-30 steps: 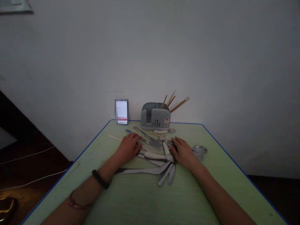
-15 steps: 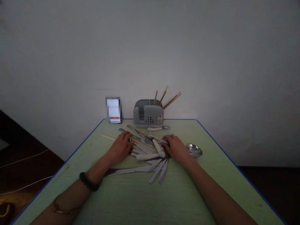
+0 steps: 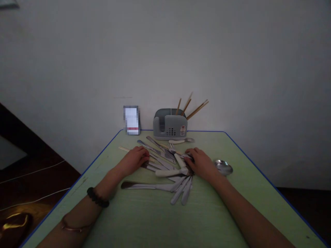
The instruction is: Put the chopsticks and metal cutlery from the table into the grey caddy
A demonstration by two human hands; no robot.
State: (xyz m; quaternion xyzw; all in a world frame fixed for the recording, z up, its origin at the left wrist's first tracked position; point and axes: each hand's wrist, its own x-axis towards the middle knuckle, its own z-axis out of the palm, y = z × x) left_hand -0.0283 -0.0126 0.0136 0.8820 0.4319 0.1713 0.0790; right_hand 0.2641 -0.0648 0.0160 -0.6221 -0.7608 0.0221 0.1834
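My left hand point(image 3: 136, 160) is closed at the left of a pile of cutlery, its fingers and thumb drawn together over pale wooden chopsticks point(image 3: 124, 148). The sticks show on both sides of that hand. At the pile's right edge, my right hand point(image 3: 201, 163) has its fingers curled over metal cutlery; what lies in its grasp is mostly hidden. Between the hands are several table knives point(image 3: 139, 186), a white-handled fork point(image 3: 179, 159) and another white handle point(image 3: 168, 173). A large metal spoon point(image 3: 223, 167) rests right of my right hand.
A grey utensil holder point(image 3: 169, 127) with several chopsticks point(image 3: 198, 109) leaning out stands near the wall. One white-handled fork point(image 3: 178, 141) lies before it. To its left a phone point(image 3: 132, 120) stands upright. The green table point(image 3: 160, 224) has a blue edge.
My left hand's fingers and thumb have drawn together over the chopsticks. The right hand stays at the pile. The whole view has shifted, so everything appears slightly farther right.
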